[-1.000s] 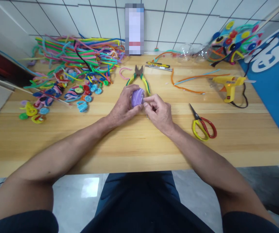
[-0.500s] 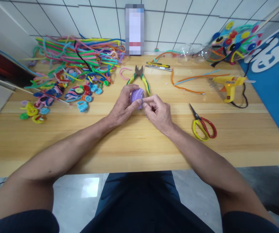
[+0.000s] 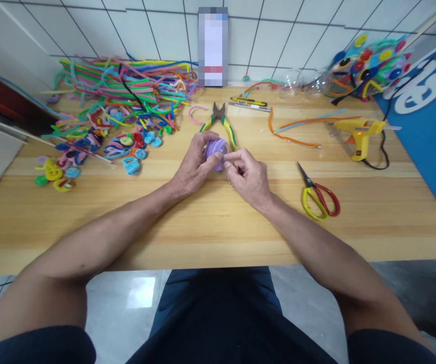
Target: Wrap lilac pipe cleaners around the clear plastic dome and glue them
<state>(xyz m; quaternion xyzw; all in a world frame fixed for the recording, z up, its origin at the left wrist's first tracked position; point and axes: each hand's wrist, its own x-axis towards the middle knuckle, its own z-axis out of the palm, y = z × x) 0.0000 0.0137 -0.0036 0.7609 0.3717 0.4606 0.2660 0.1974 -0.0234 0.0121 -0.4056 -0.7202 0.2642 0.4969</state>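
A round purple coil of pipe cleaner (image 3: pixel 213 148) is held upright between the thumb and fingers of my left hand (image 3: pixel 197 164). My right hand (image 3: pixel 248 177) has its thumb and forefinger pinched together against the coil's right edge; what lies between those fingertips is too small to make out. A thin, curved piece like wire peeks out under the right hand. Just behind the coil lie pliers (image 3: pixel 234 135) with yellow and green handles, jaws pointing away from me.
Scissors (image 3: pixel 318 199) lie to the right, with a yellow glue gun (image 3: pixel 360 136) beyond. A pile of coloured pipe cleaners (image 3: pixel 107 83) and small coiled pieces (image 3: pixel 130 164) fill the left. A phone (image 3: pixel 213 48) leans on the tiled wall; a decorated bottle (image 3: pixel 365 71) lies back right.
Both hands keep nearly the same hold on the coil. The whole view has shifted slightly, so everything sits a little further right.
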